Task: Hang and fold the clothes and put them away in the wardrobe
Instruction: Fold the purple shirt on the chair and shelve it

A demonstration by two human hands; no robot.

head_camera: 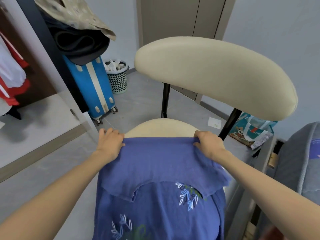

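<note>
A blue shirt with leaf embroidery lies spread over the cream seat of a chair, its top part folded back toward the viewer. The left hand pinches the far fold edge at one corner; the right hand grips the other corner, fingers curled over the cloth. To the left stands a blue suitcase, beside a perforated basket. Red and white garments hang in what may be the wardrobe, blurred.

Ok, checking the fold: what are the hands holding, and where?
Left hand and right hand grip the blue garment at its folded edge's ends.
</note>
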